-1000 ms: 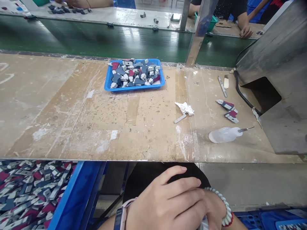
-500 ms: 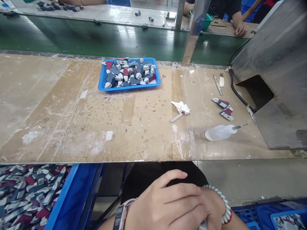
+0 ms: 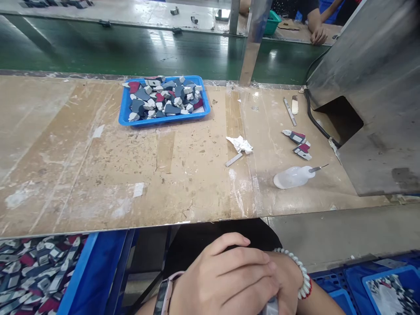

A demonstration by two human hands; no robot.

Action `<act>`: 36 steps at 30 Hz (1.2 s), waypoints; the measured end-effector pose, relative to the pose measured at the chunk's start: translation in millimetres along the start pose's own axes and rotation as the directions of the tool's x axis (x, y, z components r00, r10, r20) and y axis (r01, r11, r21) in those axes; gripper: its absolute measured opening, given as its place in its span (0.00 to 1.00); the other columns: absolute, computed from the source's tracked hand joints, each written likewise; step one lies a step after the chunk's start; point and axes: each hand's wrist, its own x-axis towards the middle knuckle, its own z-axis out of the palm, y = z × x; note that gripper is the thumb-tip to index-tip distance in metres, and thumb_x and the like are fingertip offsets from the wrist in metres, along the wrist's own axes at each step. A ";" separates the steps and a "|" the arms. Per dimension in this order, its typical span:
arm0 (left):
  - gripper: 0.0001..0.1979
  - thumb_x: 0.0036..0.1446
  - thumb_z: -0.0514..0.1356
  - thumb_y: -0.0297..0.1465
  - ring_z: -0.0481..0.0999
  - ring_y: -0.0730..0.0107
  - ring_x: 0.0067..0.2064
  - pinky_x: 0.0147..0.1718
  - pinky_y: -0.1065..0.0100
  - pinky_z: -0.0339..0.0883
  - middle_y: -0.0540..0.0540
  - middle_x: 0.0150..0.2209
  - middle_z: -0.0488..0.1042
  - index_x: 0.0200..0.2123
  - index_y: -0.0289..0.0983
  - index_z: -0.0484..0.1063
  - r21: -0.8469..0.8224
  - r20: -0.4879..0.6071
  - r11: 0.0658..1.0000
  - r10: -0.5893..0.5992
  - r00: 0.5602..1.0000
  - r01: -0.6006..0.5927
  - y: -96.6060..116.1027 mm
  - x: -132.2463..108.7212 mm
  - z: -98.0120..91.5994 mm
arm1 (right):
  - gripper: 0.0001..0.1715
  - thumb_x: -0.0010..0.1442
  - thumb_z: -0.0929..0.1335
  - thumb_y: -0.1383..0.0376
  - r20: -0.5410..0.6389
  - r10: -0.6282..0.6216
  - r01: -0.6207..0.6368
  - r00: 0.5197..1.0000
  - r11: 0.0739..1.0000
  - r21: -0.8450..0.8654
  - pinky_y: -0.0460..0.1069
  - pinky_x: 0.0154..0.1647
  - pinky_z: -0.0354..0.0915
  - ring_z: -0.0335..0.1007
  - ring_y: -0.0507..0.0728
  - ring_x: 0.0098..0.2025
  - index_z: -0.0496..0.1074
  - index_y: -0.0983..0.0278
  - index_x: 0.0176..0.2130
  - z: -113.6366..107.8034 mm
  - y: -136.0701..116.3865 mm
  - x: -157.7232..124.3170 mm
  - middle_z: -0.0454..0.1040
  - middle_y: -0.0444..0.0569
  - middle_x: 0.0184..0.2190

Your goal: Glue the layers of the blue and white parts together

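Note:
My left hand [image 3: 226,273], with a watch [image 3: 162,297] on its wrist, lies across my right hand [image 3: 285,280]. Its fingers are stretched out over the back of the right hand, with the index finger a little apart. A beaded bracelet [image 3: 300,271] circles the right wrist. Most of the right fingers are hidden under the left hand. A small grey piece [image 3: 271,307] shows at the lower edge, between the hands and against the right one; its kind is unclear. Both hands are below the table's front edge, over my lap.
On the table [image 3: 197,183] stand a blue tray [image 3: 164,121] of grey, white and red pieces, crumpled tissue [image 3: 241,144], a metal strip [image 3: 233,159], a squeeze bottle [image 3: 292,177], two loose pieces [image 3: 298,144] and a knife [image 3: 290,112]. Left is a crate [image 3: 78,275]; right, a metal housing [image 3: 370,109].
The view has turned slightly right, so the table and its things sit further left in the picture. My hands keep the same pose, one over the other.

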 end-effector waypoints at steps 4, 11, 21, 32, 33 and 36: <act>0.19 0.74 0.47 0.28 0.77 0.71 0.55 0.67 0.67 0.53 0.47 0.48 0.82 0.44 0.32 0.79 -0.008 -0.030 1.000 -0.008 1.000 0.008 0.7 -0.8 1.9 | 0.30 0.62 0.68 0.40 0.112 -0.054 0.050 0.992 0.998 0.035 0.44 0.61 0.64 0.67 0.54 0.61 0.77 0.64 0.40 3.4 8.8 -0.3 0.78 0.53 0.48; 0.18 0.74 0.47 0.28 0.75 0.69 0.59 0.66 0.69 0.57 0.46 0.51 0.81 0.45 0.31 0.78 -0.030 -0.013 0.999 -0.016 1.000 0.015 1.8 -4.9 5.2 | 0.30 0.62 0.67 0.40 0.161 -0.050 0.041 0.986 0.997 0.060 0.44 0.61 0.63 0.63 0.55 0.64 0.76 0.63 0.40 7.0 11.7 -1.0 0.77 0.53 0.50; 0.17 0.74 0.49 0.28 0.74 0.69 0.61 0.66 0.68 0.56 0.46 0.52 0.80 0.47 0.31 0.78 -0.023 0.048 1.000 -0.006 0.999 0.007 0.6 -6.1 0.6 | 0.31 0.62 0.66 0.39 0.125 -0.026 0.015 0.992 0.996 0.084 0.42 0.58 0.66 0.67 0.54 0.62 0.77 0.63 0.37 11.3 12.8 1.6 0.78 0.52 0.46; 0.16 0.73 0.49 0.29 0.75 0.68 0.59 0.65 0.68 0.58 0.45 0.52 0.81 0.47 0.31 0.77 -0.040 0.050 0.999 -0.004 0.999 0.006 -0.4 -7.0 -2.5 | 0.25 0.64 0.68 0.44 0.144 0.020 -0.035 0.989 0.994 0.101 0.41 0.58 0.65 0.71 0.52 0.57 0.77 0.62 0.40 15.9 13.7 1.0 0.80 0.50 0.43; 0.17 0.74 0.49 0.29 0.75 0.68 0.60 0.65 0.68 0.58 0.45 0.52 0.80 0.48 0.30 0.77 -0.045 0.057 0.999 0.000 0.998 0.003 -1.0 -7.3 -2.6 | 0.25 0.64 0.68 0.44 0.148 0.024 -0.040 0.989 0.994 0.103 0.41 0.58 0.65 0.71 0.52 0.57 0.77 0.62 0.41 15.7 13.4 1.0 0.80 0.50 0.43; 0.19 0.74 0.48 0.32 0.75 0.67 0.60 0.65 0.68 0.59 0.44 0.52 0.80 0.48 0.30 0.77 -0.080 0.066 0.997 0.016 0.998 -0.011 -3.4 -6.4 -4.2 | 0.26 0.65 0.67 0.44 0.163 0.031 -0.050 0.986 0.993 0.110 0.42 0.59 0.65 0.71 0.52 0.57 0.77 0.63 0.42 13.6 10.8 1.9 0.80 0.50 0.44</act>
